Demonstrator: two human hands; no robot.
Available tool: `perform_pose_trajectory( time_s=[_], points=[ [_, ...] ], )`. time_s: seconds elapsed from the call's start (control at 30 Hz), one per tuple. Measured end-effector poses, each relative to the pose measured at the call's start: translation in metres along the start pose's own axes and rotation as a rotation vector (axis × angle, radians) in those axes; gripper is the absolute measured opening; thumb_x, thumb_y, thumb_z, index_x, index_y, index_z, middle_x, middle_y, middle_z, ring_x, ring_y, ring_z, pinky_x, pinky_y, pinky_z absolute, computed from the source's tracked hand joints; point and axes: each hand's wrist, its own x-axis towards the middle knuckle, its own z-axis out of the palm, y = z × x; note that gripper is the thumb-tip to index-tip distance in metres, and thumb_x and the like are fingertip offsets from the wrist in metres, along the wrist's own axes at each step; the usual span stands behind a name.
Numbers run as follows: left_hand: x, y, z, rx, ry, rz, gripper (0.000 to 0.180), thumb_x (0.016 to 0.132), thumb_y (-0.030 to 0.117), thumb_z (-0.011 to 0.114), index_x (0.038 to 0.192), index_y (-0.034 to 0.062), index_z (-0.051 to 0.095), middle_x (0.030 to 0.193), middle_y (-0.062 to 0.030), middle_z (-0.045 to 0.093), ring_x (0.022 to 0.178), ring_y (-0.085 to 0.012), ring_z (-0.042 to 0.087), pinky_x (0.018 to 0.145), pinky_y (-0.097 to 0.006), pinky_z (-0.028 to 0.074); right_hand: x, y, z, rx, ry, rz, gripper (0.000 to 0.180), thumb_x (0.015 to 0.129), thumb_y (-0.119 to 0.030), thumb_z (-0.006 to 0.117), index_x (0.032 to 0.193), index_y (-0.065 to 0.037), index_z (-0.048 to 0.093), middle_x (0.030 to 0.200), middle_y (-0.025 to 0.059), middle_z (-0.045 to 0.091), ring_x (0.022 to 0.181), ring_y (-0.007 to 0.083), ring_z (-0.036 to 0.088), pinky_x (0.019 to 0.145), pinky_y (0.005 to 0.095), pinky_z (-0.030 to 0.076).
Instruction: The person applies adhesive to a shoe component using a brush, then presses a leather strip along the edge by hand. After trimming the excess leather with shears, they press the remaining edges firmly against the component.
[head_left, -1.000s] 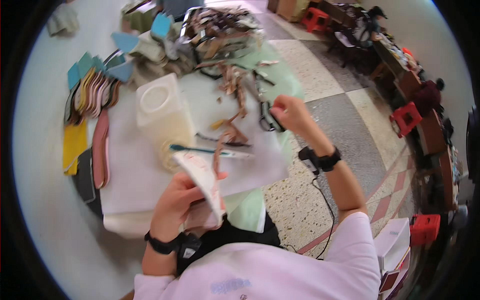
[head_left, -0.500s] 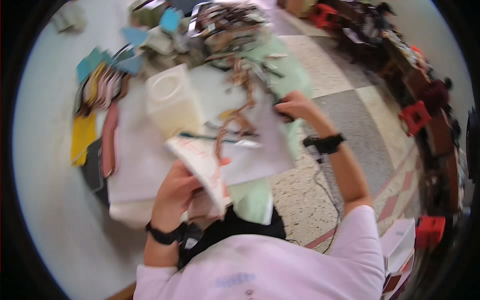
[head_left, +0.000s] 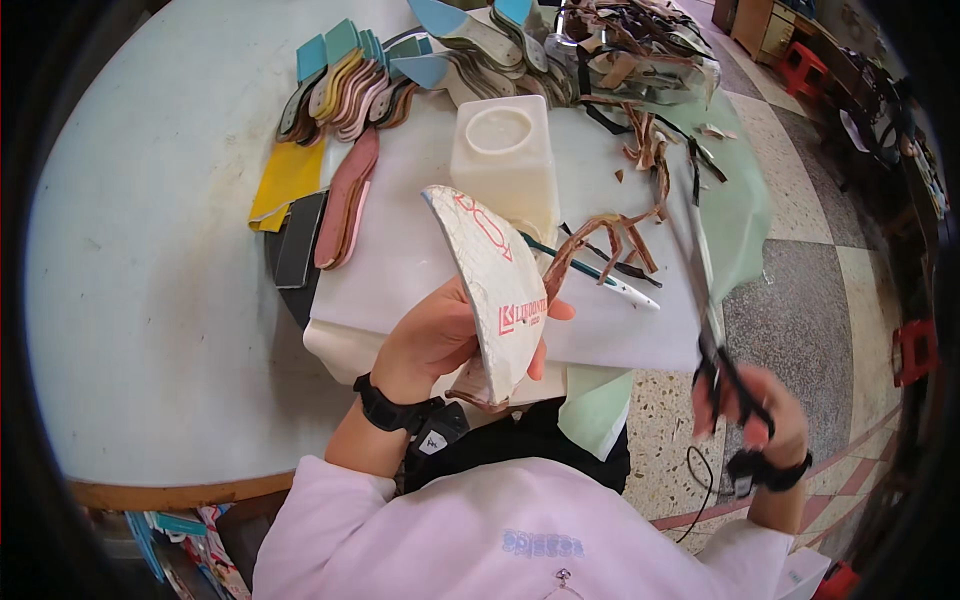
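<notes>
My left hand (head_left: 440, 325) is closed on an insole (head_left: 498, 280), a curved white board with red print and a pinkish-brown edge at its lower end. From its right side a narrow brown leather strip (head_left: 580, 250) runs up onto the white work sheet. My right hand (head_left: 770, 410), off to the right past the sheet's edge, has its fingers in the black handles of a pair of scissors (head_left: 714, 345). Their long blades point away from me and are slightly blurred. Behind the insole stands a square cream plastic container (head_left: 505, 180) with a round opening.
A teal-and-white pen-like stick (head_left: 625, 290) lies on the white sheet (head_left: 400, 270). Pink insoles (head_left: 348, 200), a yellow piece (head_left: 287, 185) and stacked teal-tipped insoles (head_left: 350, 85) lie far left. Leather scraps (head_left: 640, 50) are heaped at the far right; a red stool (head_left: 800, 70) stands beyond.
My right hand has drawn back toward me and to the right with the scissors. The insole in my left hand has tipped more upright. The whole view has shifted.
</notes>
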Motion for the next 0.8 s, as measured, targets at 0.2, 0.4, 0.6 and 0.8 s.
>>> perform_pose_trajectory(
  time_s=[0.2, 0.4, 0.6, 0.8],
  points=[
    [0.012, 0.003, 0.001, 0.009, -0.025, -0.099, 0.027, 0.084, 0.013, 0.063, 0.105, -0.0033, 0.058, 0.105, -0.0214, 0.062, 0.073, -0.0279, 0.067, 0.062, -0.034, 0.053, -0.013, 0.029, 0.012, 0.330, -0.164, 0.182, 0.085, 0.053, -0.056, 0.084, 0.104, 0.005, 0.053, 0.090, 0.0076, 0.056, 0.080, 0.0145, 0.056, 0.073, 0.0264, 0.046],
    [0.031, 0.004, 0.008, 0.181, -0.002, -0.303, 0.028, 0.086, 0.013, 0.060, 0.105, -0.0079, 0.061, 0.086, -0.0172, 0.067, 0.071, -0.0220, 0.066, 0.065, -0.028, 0.050, -0.009, 0.041, 0.003, 0.335, -0.275, 0.171, 0.083, 0.057, -0.056, 0.083, 0.106, 0.004, 0.052, 0.087, 0.0062, 0.055, 0.078, 0.0133, 0.056, 0.073, 0.0250, 0.045],
    [0.043, 0.004, 0.016, 0.385, 0.147, -0.344, 0.029, 0.086, 0.015, 0.061, 0.102, -0.0097, 0.062, 0.078, -0.0144, 0.067, 0.069, -0.0170, 0.064, 0.066, -0.025, 0.049, 0.006, 0.043, -0.009, 0.431, -0.391, 0.164, 0.078, 0.061, -0.051, 0.083, 0.107, 0.004, 0.052, 0.088, 0.0063, 0.056, 0.078, 0.0133, 0.056, 0.072, 0.0252, 0.044],
    [0.050, 0.007, 0.022, 0.380, 0.146, -0.347, 0.028, 0.084, 0.014, 0.062, 0.100, -0.0092, 0.063, 0.078, -0.0140, 0.067, 0.069, -0.0167, 0.064, 0.066, -0.025, 0.049, 0.018, 0.043, -0.019, 0.500, -0.462, 0.174, 0.075, 0.064, -0.048, 0.082, 0.109, 0.004, 0.052, 0.089, 0.0066, 0.056, 0.078, 0.0127, 0.056, 0.071, 0.0247, 0.045]
  ],
)
